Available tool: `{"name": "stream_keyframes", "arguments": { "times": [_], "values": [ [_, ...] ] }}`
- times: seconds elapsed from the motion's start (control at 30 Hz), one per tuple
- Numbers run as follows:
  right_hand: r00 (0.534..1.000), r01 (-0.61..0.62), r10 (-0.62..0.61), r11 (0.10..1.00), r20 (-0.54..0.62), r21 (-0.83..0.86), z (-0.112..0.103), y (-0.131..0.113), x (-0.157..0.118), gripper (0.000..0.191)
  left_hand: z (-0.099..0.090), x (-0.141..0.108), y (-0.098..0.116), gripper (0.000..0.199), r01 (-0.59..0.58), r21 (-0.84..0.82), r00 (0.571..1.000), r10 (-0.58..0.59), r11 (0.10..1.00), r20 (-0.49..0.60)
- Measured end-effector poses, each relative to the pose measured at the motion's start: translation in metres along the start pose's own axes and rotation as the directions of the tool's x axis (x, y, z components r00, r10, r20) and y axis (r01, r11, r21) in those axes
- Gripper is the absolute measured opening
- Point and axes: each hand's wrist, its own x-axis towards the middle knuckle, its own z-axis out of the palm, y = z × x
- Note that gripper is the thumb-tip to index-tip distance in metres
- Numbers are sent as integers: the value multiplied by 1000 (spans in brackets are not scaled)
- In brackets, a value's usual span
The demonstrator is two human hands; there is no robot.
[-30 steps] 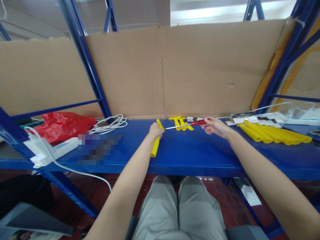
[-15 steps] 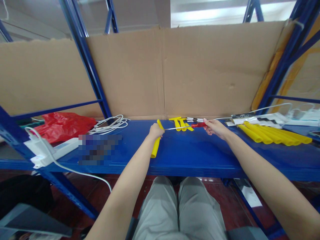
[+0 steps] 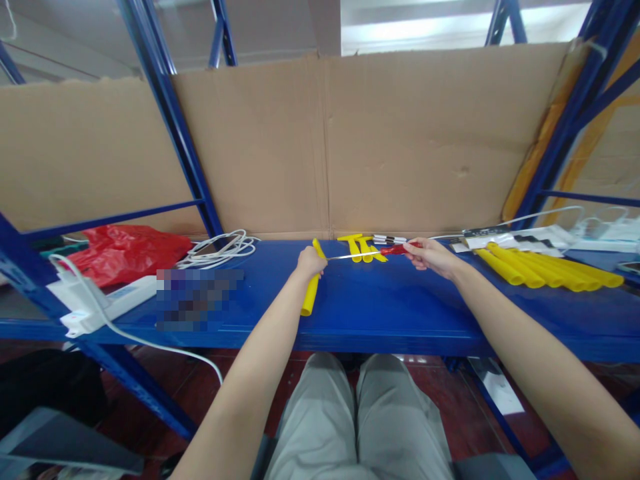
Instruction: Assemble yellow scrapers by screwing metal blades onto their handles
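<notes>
My left hand [image 3: 311, 262] is closed around a yellow tube [image 3: 311, 297], which stands tilted over the blue shelf, its lower end toward me. Between the finger and thumb of my right hand [image 3: 425, 255] is the red handle of a screwdriver [image 3: 397, 249]. Its thin metal shaft runs left to the tube, and the tip is hidden at my left fingers. Just behind the shaft, several small yellow T-shaped pieces [image 3: 366, 248] lie on the shelf. Black-and-white sticks [image 3: 390, 239] lie beside them.
Several yellow tubes [image 3: 550, 268] lie in a row at the right. On the left are a red plastic bag [image 3: 135, 252], a coiled white cable [image 3: 227, 249] and a white power strip [image 3: 131, 297]. Cardboard [image 3: 400, 147] stands behind the blue shelf [image 3: 380, 313], between blue posts.
The red handle now shows more of its length, and my right fingers sit nearer its back end. My left hand and the tube have barely shifted.
</notes>
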Motion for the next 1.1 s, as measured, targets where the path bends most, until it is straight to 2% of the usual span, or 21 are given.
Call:
{"name": "stream_keyframes", "arguments": {
  "times": [0.17,0.4,0.47,0.6,0.7,0.8,0.97,1.1],
  "values": [
    [998,19,-25,993,-52,-113,-4,5,5,37,1,2,-1,11,-19,3,1000,19,1000,-3],
    [990,-77,64,992,-128,-99,1,0,0,24,0,-3,2,13,1,5,1000,-1,1000,9],
    [992,-75,66,993,-104,-89,1,0,0,24,-1,-4,2,13,-2,2,1000,2,1000,10],
    [996,-84,86,994,35,-65,-3,4,1,29,-1,-3,2,13,-4,-1,1000,4,1000,0],
    [990,-92,104,988,91,-127,-5,4,-1,35,-1,-3,2,13,-7,6,1000,7,1000,0],
    [995,-60,74,982,73,-177,-5,2,-3,40,-2,-3,2,14,7,10,1000,-7,1000,-1],
    [999,25,-21,991,33,-132,-4,4,-1,42,-2,-3,2,13,13,13,1000,-13,1000,-15],
    [1000,13,-11,995,24,-101,-3,5,1,42,-1,-3,1,11,3,17,1000,-3,1000,-1]
  ]
}}
